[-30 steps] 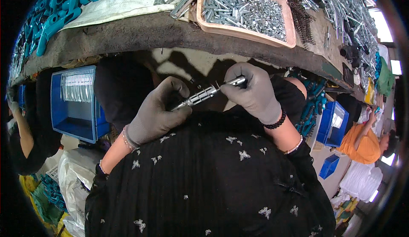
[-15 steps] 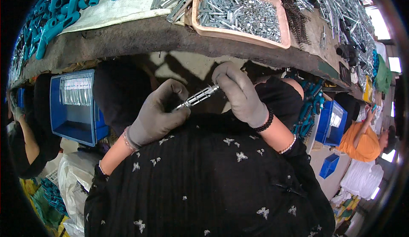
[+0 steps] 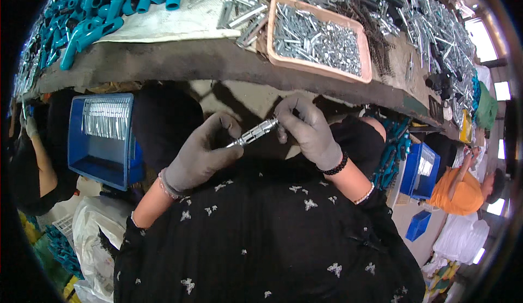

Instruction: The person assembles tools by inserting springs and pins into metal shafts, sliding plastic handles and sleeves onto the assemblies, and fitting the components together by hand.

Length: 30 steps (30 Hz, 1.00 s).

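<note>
A long workbench curved across the upper part of the frame, its top strewn with loose silver metal parts at upper right and teal plastic fittings at upper left. Below its edge at left of centre stood a blue bin holding a row of silver pieces, while a salmon-pink tray heaped with small bright fasteners sat on the bench at upper centre. At the far right edge a co-worker in an orange top sat beside smaller blue bins. Near the middle of the frame, just under the bench edge and above the person's dark flower-printed lap, two grey-gloved hands met on a slim metal rod. The left hand was closed around the rod's lower-left end; the right hand pinched its upper-right end between thumb and fingers. The rod lay on a shallow diagonal, its long axis running from lower left up to upper right, the higher tip pointing into the right hand. It looked silvery and shiny, narrow, with ribbed or segmented bands along its length; finer detail could not be made out.
</note>
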{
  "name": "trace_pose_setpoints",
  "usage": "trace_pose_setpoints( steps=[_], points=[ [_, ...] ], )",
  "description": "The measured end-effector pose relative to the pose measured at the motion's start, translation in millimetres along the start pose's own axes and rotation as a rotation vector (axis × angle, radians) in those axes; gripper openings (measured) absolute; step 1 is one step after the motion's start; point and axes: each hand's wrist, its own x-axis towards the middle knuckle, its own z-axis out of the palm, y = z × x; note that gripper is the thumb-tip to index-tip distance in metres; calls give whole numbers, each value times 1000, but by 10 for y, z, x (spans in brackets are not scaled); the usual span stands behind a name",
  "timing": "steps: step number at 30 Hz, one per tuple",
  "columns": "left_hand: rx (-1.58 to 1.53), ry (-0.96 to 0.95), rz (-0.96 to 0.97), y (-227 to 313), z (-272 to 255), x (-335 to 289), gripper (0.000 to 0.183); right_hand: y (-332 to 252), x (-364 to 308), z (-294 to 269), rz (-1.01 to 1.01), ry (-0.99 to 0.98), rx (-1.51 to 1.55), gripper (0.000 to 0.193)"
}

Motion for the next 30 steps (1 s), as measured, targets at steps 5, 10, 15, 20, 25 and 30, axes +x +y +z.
trace_pose_setpoints(
  steps=[5,10,15,20,25,30],
  points=[
    [-132,-86,32,-99,-251,-114,21,-468,164,68,-137,96,-326,17],
    [-236,-70,-7,-189,-472,-268,20,-1430,1174,-2,-330,247,-726,25],
    [-259,-49,-93,-121,-509,-231,19,-1555,2549,-245,-634,135,-1060,35],
    [-252,32,-49,-107,-517,-294,18,-1473,2910,436,-608,-46,-1787,40],
    [-313,3,-88,9,-538,-336,19,-1634,2529,242,-782,22,-1308,45],
    [-335,59,-93,-44,-589,-304,19,-1643,962,99,-522,-156,-1145,36]
  ],
)
